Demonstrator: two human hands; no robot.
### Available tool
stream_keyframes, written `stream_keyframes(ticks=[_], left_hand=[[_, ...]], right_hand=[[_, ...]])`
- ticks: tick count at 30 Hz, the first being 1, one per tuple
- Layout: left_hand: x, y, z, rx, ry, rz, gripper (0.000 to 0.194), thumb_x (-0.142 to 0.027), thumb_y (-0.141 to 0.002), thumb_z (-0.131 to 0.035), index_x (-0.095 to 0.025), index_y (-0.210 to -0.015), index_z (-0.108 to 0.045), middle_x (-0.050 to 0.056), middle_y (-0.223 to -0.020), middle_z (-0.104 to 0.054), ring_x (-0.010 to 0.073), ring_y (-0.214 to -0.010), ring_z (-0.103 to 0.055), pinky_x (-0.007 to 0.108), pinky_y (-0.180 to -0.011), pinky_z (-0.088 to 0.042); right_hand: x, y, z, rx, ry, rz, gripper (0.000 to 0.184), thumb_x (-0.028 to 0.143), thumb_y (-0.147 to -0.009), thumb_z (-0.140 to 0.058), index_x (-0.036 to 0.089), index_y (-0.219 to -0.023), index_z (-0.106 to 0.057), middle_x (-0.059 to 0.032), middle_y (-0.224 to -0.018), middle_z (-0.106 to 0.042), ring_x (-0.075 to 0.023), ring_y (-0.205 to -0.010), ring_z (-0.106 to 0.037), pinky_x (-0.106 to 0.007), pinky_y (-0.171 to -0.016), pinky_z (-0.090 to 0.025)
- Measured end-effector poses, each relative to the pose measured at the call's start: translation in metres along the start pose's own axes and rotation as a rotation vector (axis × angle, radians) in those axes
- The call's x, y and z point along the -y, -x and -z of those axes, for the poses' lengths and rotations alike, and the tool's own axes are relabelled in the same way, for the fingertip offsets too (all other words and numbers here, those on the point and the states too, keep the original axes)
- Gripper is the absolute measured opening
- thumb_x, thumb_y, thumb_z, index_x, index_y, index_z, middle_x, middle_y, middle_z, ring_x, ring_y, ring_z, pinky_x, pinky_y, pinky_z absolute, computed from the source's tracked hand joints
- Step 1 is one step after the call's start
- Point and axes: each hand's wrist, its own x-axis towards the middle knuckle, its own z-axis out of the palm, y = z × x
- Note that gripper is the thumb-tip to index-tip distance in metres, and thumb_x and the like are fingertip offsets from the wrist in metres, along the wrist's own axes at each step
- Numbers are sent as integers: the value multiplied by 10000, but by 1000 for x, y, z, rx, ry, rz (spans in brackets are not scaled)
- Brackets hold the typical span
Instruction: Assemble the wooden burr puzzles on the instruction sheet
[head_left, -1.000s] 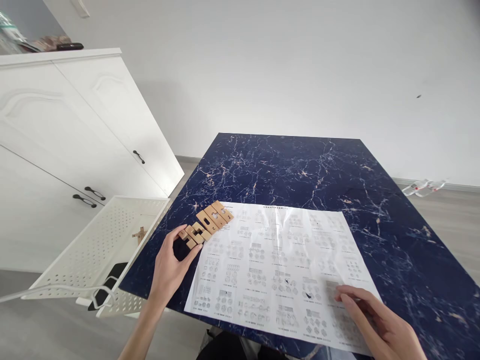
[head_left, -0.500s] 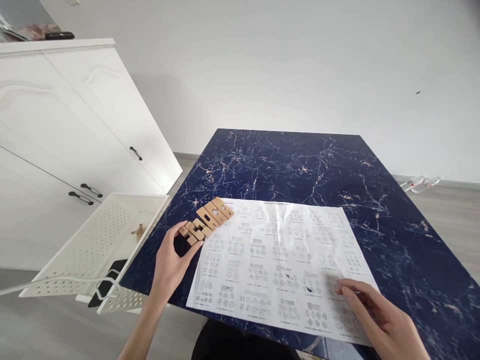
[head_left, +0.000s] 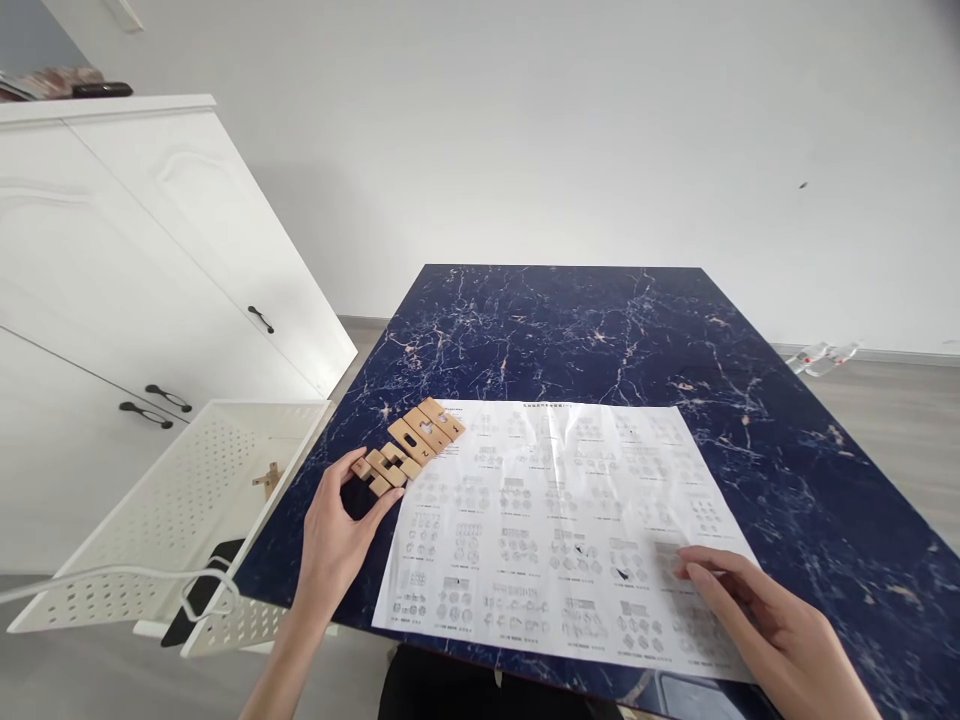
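Along the left edge of the printed sheet (head_left: 540, 510) lies a slanting row of notched wooden puzzle blocks (head_left: 421, 432), some marked with numbers. My left hand (head_left: 337, 535) grips the near end of this row, thumb on one side and fingers on the other. The lower blocks (head_left: 386, 470) show cut-out gaps, while the upper ones have small holes. Over the sheet's lower right corner rests my right hand (head_left: 772, 620), loosely curled, with nothing visible in it. Its fingertips are close to the paper; whether they touch it I cannot tell.
Beneath the sheet is a dark blue marbled table (head_left: 555, 330). A white perforated basket (head_left: 161, 500) stands left of it, with a small wooden piece (head_left: 268, 480) inside and a white cable (head_left: 112, 572) across it. White cabinets (head_left: 150, 250) and clear bottles (head_left: 821, 358) flank the table.
The view has shifted slightly. My left hand still grips the end of the block row, and my right hand stays over the sheet's lower right corner.
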Motion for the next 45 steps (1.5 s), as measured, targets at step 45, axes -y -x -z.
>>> stream_keyframes(ticks=[45], left_hand=[[-52, -54, -25, 269, -439, -269, 950, -423, -935, -717, -123, -1669, -195, 275, -1625, -525, 408, -1480, -565, 687, -1340, -92]], right_hand=[[-4, -3, 3, -6, -20, 72, 403, 593, -968, -683, 234, -1069, -836, -96, -1088, -845, -282, -1007, -820, -208, -735, -652]])
